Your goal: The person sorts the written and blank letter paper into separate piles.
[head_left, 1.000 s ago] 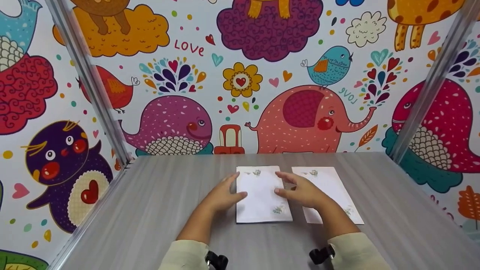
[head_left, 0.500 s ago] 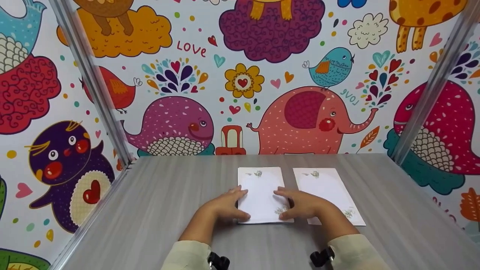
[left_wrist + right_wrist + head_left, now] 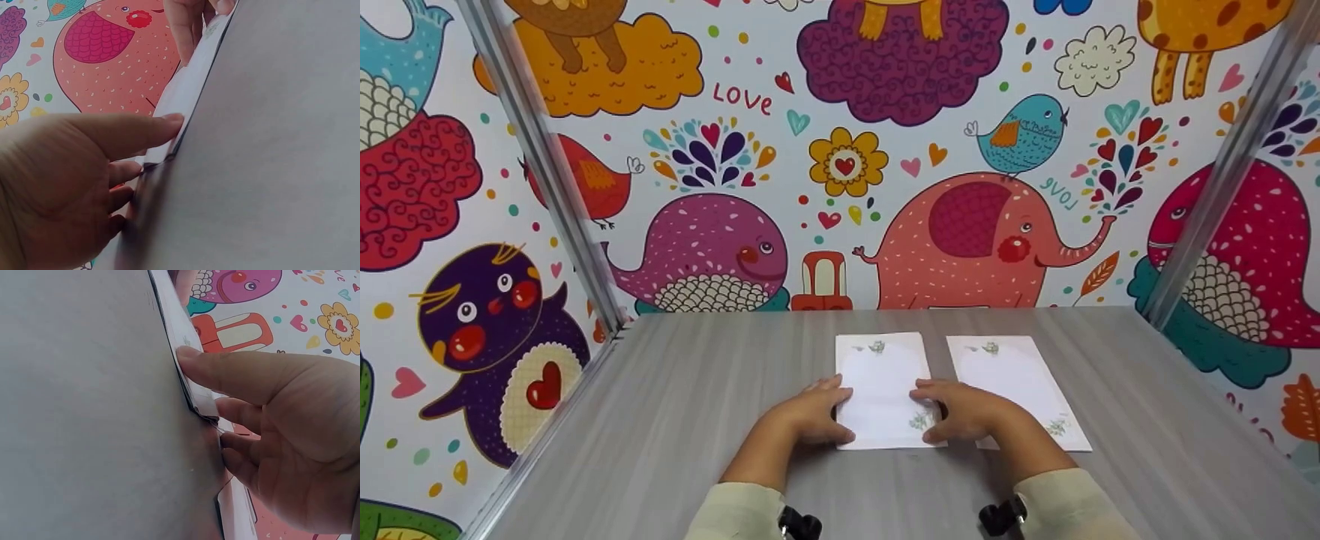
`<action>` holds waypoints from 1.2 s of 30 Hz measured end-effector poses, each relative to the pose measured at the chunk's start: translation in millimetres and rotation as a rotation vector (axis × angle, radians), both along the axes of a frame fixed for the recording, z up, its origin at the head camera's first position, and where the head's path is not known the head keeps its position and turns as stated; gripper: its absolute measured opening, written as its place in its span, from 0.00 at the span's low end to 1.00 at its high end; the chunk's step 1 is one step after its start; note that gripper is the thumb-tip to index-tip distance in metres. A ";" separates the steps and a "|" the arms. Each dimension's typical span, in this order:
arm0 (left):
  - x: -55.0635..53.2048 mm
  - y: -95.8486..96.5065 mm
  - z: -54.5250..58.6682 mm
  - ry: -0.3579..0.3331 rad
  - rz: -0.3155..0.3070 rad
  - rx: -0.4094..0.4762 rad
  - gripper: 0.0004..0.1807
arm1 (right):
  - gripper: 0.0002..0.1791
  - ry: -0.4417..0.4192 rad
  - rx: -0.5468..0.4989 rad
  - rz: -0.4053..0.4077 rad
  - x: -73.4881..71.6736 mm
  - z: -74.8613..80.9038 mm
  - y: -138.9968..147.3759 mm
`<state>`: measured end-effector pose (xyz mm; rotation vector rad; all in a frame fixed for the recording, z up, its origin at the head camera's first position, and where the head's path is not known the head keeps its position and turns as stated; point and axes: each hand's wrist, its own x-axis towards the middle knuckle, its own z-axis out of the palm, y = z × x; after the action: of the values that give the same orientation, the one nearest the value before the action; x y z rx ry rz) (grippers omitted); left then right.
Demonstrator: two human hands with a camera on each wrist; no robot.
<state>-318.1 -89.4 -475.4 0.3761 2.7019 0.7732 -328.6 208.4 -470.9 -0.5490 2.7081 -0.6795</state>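
Note:
A stack of white paper (image 3: 881,386) with small green floral prints lies on the grey table, its edges slightly uneven. My left hand (image 3: 814,414) grips its left side near the front corner; in the left wrist view the thumb lies over the stack (image 3: 191,90) and the fingers are at its edge. On the opposite side my right hand (image 3: 966,411) pinches the stack likewise, its thumb on top in the right wrist view. A second white paper (image 3: 1005,367) with the same print lies to the right, partly covered by my right hand and forearm.
The grey wood-look table (image 3: 697,390) reaches back to a wall (image 3: 840,97) covered with cartoon animals. Metal posts (image 3: 547,172) stand at both back corners. Black wrist mounts (image 3: 801,523) sit at the sleeve cuffs.
Both hands have slid toward the front of the stack, thumbs now near its front corners. The top sheets have shifted slightly in the last half second. The second paper stays put.

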 end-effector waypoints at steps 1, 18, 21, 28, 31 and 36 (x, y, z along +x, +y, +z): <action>0.0 0.4 0.1 0.008 0.000 -0.003 0.43 | 0.40 0.008 -0.005 -0.008 0.3 0.0 -0.6; 1.3 12.4 4.8 0.039 0.090 0.049 0.35 | 0.34 0.135 -0.053 -0.136 -0.8 -1.7 -13.7; 0.1 13.4 4.4 0.052 0.094 0.056 0.34 | 0.31 0.144 -0.066 -0.149 -0.5 -0.1 -14.4; -3.7 15.6 1.4 0.092 0.186 0.145 0.26 | 0.25 0.137 -0.164 -0.277 -4.2 3.9 -14.9; -7.5 17.1 -0.7 0.143 0.243 0.187 0.24 | 0.25 0.140 -0.229 -0.377 -5.4 5.6 -15.9; -11.2 17.0 -1.6 0.161 0.351 0.317 0.27 | 0.26 0.150 -0.322 -0.449 -7.9 6.0 -16.2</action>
<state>-329.3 -72.4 -477.0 0.0271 2.8338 1.3308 -336.5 192.2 -464.9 -0.0487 2.9061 -1.2482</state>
